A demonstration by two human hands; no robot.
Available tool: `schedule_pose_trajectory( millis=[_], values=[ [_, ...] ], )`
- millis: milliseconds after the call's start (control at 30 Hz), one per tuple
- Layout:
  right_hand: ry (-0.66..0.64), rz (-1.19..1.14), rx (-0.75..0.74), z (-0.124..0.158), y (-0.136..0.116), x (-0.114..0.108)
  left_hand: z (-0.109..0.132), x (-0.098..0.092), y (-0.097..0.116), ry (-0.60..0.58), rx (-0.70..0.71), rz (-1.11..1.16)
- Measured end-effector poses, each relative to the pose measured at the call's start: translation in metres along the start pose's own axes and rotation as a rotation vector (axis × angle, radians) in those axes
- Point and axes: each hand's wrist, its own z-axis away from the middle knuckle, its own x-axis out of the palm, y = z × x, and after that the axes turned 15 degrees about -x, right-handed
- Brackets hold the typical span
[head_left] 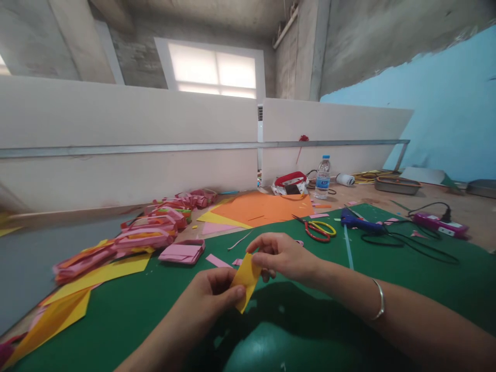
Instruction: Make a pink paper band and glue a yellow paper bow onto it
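Both of my hands hold a small folded piece of yellow paper above the green cutting mat. My left hand pinches its lower end between thumb and fingers. My right hand, with a thin bangle on its wrist, pinches the upper end with curled fingers. Small pink paper strips lie on the mat just behind my hands.
Red-and-yellow scissors, a blue glue gun with black cable and a purple device lie at right. Orange sheet, yellow sheets, a pink folded stack and pink paper bundles lie left. A water bottle stands behind.
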Motion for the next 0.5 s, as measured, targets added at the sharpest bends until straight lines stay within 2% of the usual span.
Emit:
schedule_pose_trajectory(
  millis=[167,367,500],
  values=[
    [-0.037,0.032,0.027,0.005,-0.007,0.005,-0.001,0.002,0.002,0.194,0.055,0.08],
    [0.018,0.248,-0.104,0.01,-0.01,0.012,0.001,0.009,0.002,0.117,0.043,0.111],
    [0.001,0.188,-0.034,0.01,-0.006,0.011,0.002,0.009,0.004,0.17,0.006,0.02]
  ],
)
